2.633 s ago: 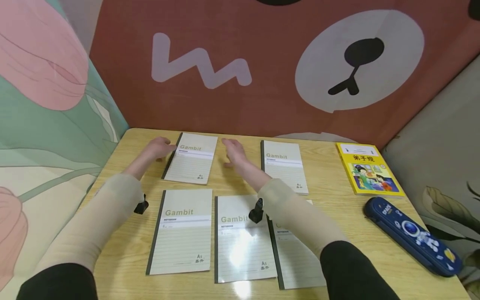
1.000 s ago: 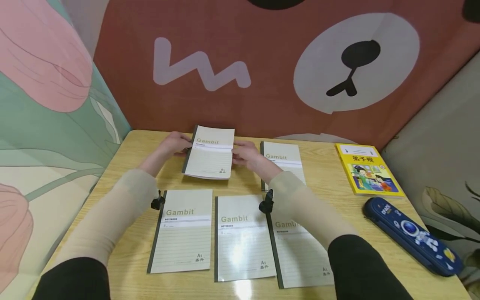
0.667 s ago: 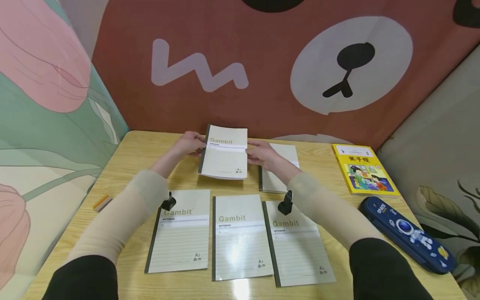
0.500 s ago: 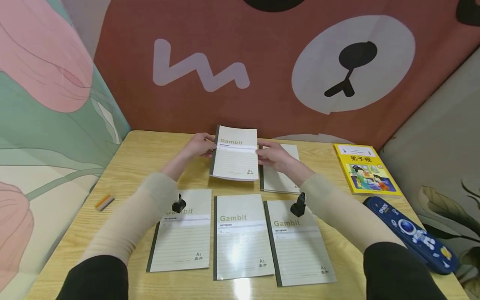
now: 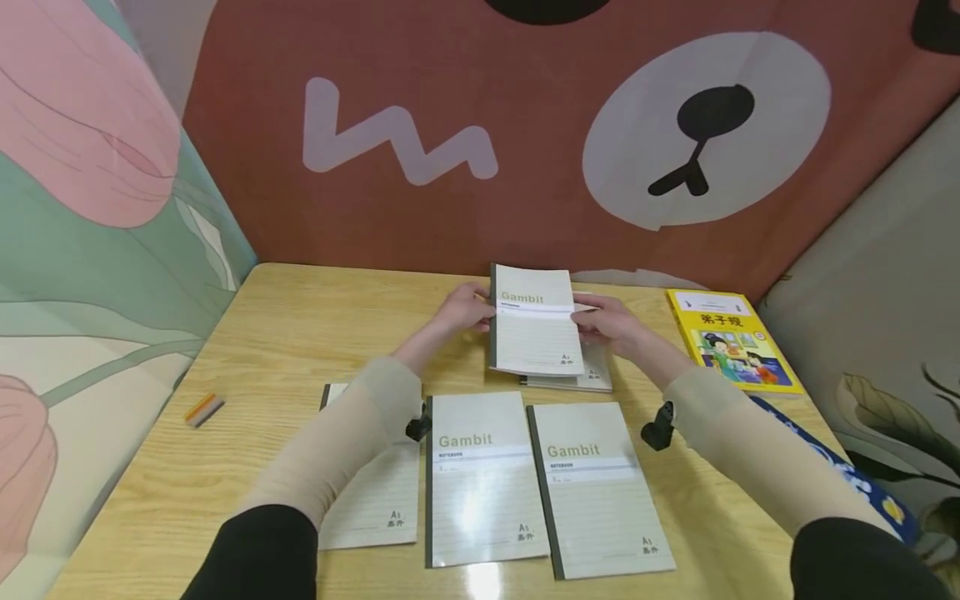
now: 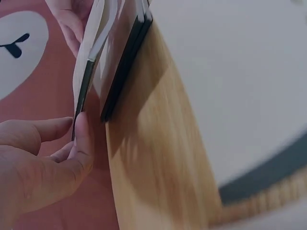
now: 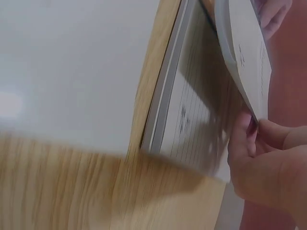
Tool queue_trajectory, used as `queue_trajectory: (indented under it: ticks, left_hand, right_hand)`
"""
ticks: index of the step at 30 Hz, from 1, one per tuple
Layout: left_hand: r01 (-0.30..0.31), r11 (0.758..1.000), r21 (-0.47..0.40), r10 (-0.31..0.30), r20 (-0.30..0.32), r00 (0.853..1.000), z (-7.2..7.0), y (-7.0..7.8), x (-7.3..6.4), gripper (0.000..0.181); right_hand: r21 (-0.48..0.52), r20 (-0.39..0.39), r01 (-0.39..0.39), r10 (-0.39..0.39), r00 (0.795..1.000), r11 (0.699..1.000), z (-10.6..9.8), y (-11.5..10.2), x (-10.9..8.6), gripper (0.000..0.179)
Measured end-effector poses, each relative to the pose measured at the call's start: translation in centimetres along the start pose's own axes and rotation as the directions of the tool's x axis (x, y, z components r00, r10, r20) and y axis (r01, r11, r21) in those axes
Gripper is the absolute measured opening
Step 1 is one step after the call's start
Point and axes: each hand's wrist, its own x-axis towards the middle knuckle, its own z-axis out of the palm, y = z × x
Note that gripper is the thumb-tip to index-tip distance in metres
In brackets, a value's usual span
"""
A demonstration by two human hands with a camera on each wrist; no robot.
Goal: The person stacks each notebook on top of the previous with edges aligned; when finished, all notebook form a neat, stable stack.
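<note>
A pale Gambit notebook (image 5: pixel 535 325) with a dark spine is held between my two hands, tilted above other notebooks (image 5: pixel 597 375) at the table's back. My left hand (image 5: pixel 463 308) pinches its spine edge, thumb against fingers, as the left wrist view also shows. On the opposite edge my right hand (image 5: pixel 609 323) pinches it between thumb and fingers. In the right wrist view a gap separates the held notebook (image 7: pixel 247 52) from the lined cover of the notebook (image 7: pixel 192 110) underneath. At least two notebooks lie stacked there, their dark spines (image 6: pixel 127 67) together.
Three more Gambit notebooks lie in a front row: left (image 5: pixel 375 500), partly behind my forearm, middle (image 5: pixel 487 492) and right (image 5: pixel 603 500). An eraser (image 5: pixel 203 410) lies at left. At right are a yellow book (image 5: pixel 738 342) and a blue pencil case (image 5: pixel 862 483), mostly covered by my arm.
Both hands took hold of the back-left notebook, raised it and carried it rightward over the back-right notebooks. The eraser at left has come into view from behind my left arm.
</note>
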Motion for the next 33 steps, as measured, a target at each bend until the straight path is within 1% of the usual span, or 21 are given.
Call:
queue_trajectory:
  ticks: [5, 9, 15, 20, 22, 24, 26, 29, 33]
  left_hand:
    - [0.010, 1.000, -0.018, -0.009, 0.013, 1.000, 2.1, 0.2, 0.5, 0.051]
    - [0.004, 1.000, -0.018, -0.004, 0.014, 1.000, 3.4, 0.3, 0.9, 0.052]
    - [0.007, 1.000, -0.006, -0.007, 0.000, 1.000, 4.6, 0.3, 1.2, 0.054]
    - [0.026, 0.999, 0.040, -0.026, -0.012, 1.000, 5.1, 0.0, 1.6, 0.054]
    - [0.032, 0.997, 0.073, -0.031, -0.016, 0.999, 5.3, -0.1, 1.7, 0.053]
    - [0.031, 0.992, 0.123, -0.028, -0.022, 0.999, 5.4, -0.1, 1.8, 0.052]
    - [0.022, 0.982, 0.185, -0.018, -0.024, 1.000, 5.5, -0.1, 1.9, 0.051]
    - [0.006, 0.968, 0.249, -0.002, -0.014, 1.000, 5.8, -0.1, 1.9, 0.046]
    - [0.002, 0.958, 0.287, 0.002, -0.011, 1.000, 6.2, -0.1, 1.8, 0.034]
  right_hand:
    - [-0.053, 0.033, 0.026, -0.024, 0.999, 0.998, -2.2, 0.7, -0.4, 0.065]
    - [-0.116, 0.035, 0.035, -0.031, 0.999, 0.993, -3.5, 1.1, -0.7, 0.065]
    - [-0.158, 0.031, 0.029, -0.025, 0.999, 0.987, -4.3, 1.7, -0.5, 0.063]
    - [-0.214, 0.018, 0.012, -0.009, 1.000, 0.977, -4.3, 2.0, -0.1, 0.063]
    - [-0.259, 0.014, 0.014, -0.011, 1.000, 0.966, -4.2, 2.0, 0.0, 0.064]
    - [-0.302, 0.015, 0.027, -0.023, 1.000, 0.953, -4.1, 2.0, -0.1, 0.064]
    - [-0.342, 0.012, 0.039, -0.038, 0.999, 0.939, -3.9, 1.9, -0.1, 0.064]
    - [-0.400, 0.008, 0.055, -0.056, 0.998, 0.915, -3.8, 1.7, -0.3, 0.063]
    - [-0.479, -0.003, 0.055, -0.065, 0.998, 0.876, -3.6, 1.5, -0.4, 0.061]
